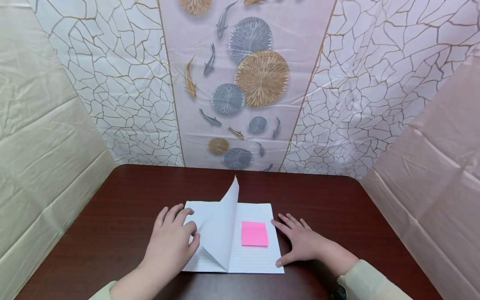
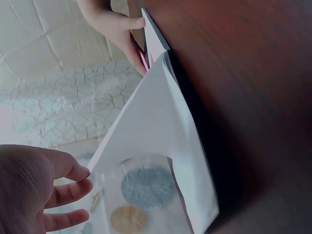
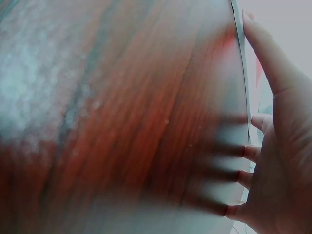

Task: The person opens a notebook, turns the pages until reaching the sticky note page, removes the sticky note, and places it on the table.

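Note:
An open lined notebook (image 1: 258, 262) lies on the table, with one white page (image 1: 221, 233) lifted and curving up from the spine. My left hand (image 1: 170, 237) pinches the edge of that page between thumb and index finger, its other fingers loosely bent. The left wrist view shows the raised page (image 2: 146, 117) stretching from those fingertips to the spine. On the right-hand page sits a pink sticky note (image 1: 255, 234). Fingers spread, my right hand (image 1: 301, 239) rests at the notebook's right edge; in the right wrist view its thumb (image 3: 268, 53) touches that edge.
The dark red-brown table (image 1: 138, 187) carries the notebook near its front edge. Behind it hangs a patterned cloth (image 1: 232, 125) with fish and round leaf shapes. Pale cloth walls (image 1: 45, 166) stand on both sides.

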Demonstrator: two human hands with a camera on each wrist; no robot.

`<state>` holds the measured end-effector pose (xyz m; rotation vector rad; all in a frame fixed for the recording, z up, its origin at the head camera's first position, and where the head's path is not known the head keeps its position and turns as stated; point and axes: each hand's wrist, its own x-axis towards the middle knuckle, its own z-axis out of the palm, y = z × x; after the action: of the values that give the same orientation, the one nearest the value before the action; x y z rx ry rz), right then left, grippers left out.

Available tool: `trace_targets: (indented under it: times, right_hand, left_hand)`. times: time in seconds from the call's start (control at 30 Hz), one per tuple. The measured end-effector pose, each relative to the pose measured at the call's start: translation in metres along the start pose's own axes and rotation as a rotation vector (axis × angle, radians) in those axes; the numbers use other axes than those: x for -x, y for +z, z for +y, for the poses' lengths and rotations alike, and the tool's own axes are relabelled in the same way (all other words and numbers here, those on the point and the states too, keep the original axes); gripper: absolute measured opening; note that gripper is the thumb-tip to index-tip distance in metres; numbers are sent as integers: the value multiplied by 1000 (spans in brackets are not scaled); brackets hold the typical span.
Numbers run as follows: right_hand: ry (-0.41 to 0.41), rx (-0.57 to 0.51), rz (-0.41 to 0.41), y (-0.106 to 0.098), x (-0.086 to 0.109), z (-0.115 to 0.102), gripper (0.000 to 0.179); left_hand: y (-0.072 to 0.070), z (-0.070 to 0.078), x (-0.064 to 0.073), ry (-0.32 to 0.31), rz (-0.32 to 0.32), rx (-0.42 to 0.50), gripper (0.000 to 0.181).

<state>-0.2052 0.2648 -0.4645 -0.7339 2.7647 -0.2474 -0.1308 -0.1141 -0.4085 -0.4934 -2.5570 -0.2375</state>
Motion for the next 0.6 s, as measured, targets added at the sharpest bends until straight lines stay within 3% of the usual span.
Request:
trace_targets:
  times: [0.23,0.6]
  right_hand:
    - [-1,-6,1,2,0,1,122]
    - [-3,-3,4,3,-1,4,123]
  left_hand:
    - [-3,-12,17,-62,-26,20,20]
    - [-2,-20,39,-146,-155,29,25]
